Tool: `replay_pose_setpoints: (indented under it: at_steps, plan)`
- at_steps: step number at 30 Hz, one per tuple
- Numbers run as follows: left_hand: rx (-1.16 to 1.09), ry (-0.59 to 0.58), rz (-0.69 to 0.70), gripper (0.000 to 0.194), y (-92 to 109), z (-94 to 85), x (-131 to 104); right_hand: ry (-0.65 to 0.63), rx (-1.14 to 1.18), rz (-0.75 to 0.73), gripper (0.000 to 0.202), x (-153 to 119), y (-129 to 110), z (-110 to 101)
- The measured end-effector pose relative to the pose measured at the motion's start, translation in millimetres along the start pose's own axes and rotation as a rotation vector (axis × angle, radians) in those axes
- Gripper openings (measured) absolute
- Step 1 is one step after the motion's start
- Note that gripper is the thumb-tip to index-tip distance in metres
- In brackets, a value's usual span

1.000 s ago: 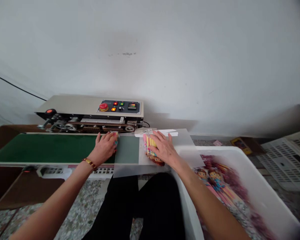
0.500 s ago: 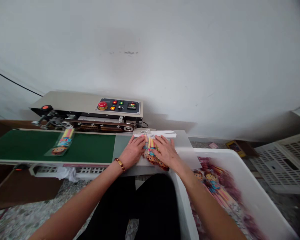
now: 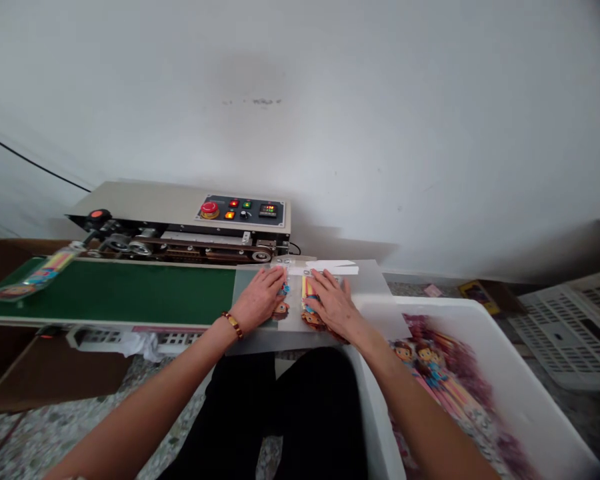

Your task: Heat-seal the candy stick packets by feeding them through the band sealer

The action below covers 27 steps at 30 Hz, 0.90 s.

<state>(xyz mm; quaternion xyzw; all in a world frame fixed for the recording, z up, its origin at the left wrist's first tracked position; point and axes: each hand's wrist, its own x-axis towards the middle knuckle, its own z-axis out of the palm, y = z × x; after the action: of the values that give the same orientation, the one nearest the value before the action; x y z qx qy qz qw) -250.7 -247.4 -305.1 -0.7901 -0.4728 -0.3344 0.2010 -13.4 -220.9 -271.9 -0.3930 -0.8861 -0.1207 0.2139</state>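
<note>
My left hand (image 3: 257,300) lies flat, fingers stretched out, over a clear packet (image 3: 281,308) with a cartoon figure and coloured sticks. Most of that packet is hidden beneath the hand. Similar packets (image 3: 311,319) lie under my right hand (image 3: 333,300), which rests on them with its fingers spread. Both hands are over a translucent sheet (image 3: 380,293) at the right end of the green conveyor belt (image 3: 155,293). Behind the belt stands a band sealing machine (image 3: 145,203) with lit buttons. Another packet (image 3: 45,273) is at the belt's left end, its top near the machine's rollers.
A white foam box (image 3: 480,320) at my right holds many more packets (image 3: 450,380). White plastic crates (image 3: 555,340) stand beyond it. A cardboard box (image 3: 80,380) sits below the belt's left end. White paper strips (image 3: 337,268) lie beside the packets.
My left hand has slid left with one packet, opening a gap from those under my right hand. The packet on the belt has travelled to the left end. My right hand stays on its packets.
</note>
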Motion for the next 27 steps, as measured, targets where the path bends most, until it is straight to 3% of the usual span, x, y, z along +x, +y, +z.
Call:
replay_pose_setpoints:
  at_steps: [5,9,13,15,17,20,22,24,27]
  plan:
    - [-0.017,-0.042,0.012,0.047,-24,-21.4,-14,0.000,-0.014,-0.025,0.047,7,-6,1]
    - [-0.032,-0.047,-0.002,0.046,-59,-48.8,-37,0.005,0.004,-0.069,0.046,24,-21,1]
    - [0.119,-0.033,-0.109,0.039,-81,-71.6,-55,0.010,0.046,-0.113,0.045,38,-35,1]
    - [0.201,0.045,-0.161,0.035,-70,-69.6,-53,0.015,0.042,-0.095,0.046,37,-35,-1]
    - [0.196,0.095,-0.152,0.034,-43,-54.9,-42,0.016,0.019,-0.060,0.045,31,-31,-1]
    - [0.114,0.062,-0.069,0.036,2,-21.6,-21,0.003,-0.014,-0.016,0.045,17,-19,-1]
    - [0.092,0.039,-0.045,0.038,20,-4.5,-10,0.001,-0.033,0.010,0.047,10,-11,-1]
    - [0.097,0.030,-0.037,0.039,22,2.3,-6,0.000,-0.047,0.026,0.048,6,-7,1]
    - [0.131,0.017,-0.022,0.039,5,-5.6,-8,0.000,-0.040,0.033,0.049,6,-6,4]
